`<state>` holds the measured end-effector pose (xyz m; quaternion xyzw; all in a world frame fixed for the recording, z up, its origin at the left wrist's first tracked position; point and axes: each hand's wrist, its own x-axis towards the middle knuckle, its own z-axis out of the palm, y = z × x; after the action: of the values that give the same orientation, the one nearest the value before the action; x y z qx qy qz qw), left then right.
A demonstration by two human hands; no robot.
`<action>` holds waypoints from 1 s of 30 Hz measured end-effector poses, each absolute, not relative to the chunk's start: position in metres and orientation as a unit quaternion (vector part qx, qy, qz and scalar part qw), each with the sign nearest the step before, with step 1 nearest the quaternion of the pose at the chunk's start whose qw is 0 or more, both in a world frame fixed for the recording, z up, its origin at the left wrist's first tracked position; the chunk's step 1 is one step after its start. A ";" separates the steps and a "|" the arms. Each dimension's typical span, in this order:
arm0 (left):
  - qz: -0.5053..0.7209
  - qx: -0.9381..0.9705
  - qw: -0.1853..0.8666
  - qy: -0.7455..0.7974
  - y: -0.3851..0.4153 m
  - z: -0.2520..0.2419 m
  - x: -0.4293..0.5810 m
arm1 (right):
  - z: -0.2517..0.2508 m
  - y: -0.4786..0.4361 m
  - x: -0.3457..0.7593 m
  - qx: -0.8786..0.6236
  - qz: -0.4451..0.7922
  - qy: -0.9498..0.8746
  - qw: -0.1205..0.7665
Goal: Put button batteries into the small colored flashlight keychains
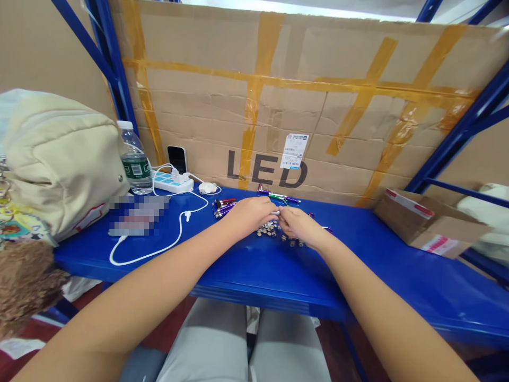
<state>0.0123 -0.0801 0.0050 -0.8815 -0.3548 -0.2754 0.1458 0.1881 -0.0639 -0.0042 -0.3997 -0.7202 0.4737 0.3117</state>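
Observation:
My left hand (254,213) and my right hand (297,225) meet over the middle of the blue table, both with fingers closed. Between their fingertips is a small silvery piece (276,213), mostly covered by the fingers, so its kind cannot be made out. Just below the hands lies a pile of small silvery round pieces (265,230), with a few more (292,243) under my right hand. Slim shiny purple and red tubes (223,208) lie left of my left hand. Behind both hands rest more green and purple tubes (283,198).
A power strip (175,182) with white cables, a phone-shaped device (177,159) and a water bottle (135,162) stand at the back left. A cream bag (67,164) is at far left. An open cardboard box (429,220) sits right. A tall taped cardboard sheet (199,116) backs the table (238,273).

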 end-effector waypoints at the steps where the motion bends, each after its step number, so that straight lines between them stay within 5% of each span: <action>1: -0.291 -0.880 0.120 -0.356 -0.080 0.006 0.013 | -0.005 -0.063 0.187 -0.398 0.435 -0.740 0.323; 8: -0.362 -0.824 -0.172 -0.401 -0.084 0.012 0.013 | -0.001 -0.063 0.188 -0.384 0.149 -0.845 0.343; 13: -0.336 -0.776 -0.374 -0.381 -0.082 0.009 0.009 | 0.001 -0.063 0.191 -0.417 -0.041 -0.871 0.256; 20: -0.296 -0.685 -0.576 -0.334 -0.083 0.014 0.002 | 0.003 -0.072 0.190 -0.417 -0.139 -0.875 0.204; 23: -0.285 -0.694 -0.555 -0.360 -0.083 0.012 0.003 | 0.001 -0.069 0.190 -0.405 -0.089 -0.877 0.243; 30: -0.348 -0.835 -0.186 -0.383 -0.078 0.005 0.008 | -0.003 -0.058 0.190 -0.385 0.083 -0.864 0.313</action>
<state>0.0084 -0.0780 0.0050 -0.8353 -0.3828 -0.3483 -0.1856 0.1902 -0.0576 -0.0035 -0.3849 -0.8642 0.0827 0.3134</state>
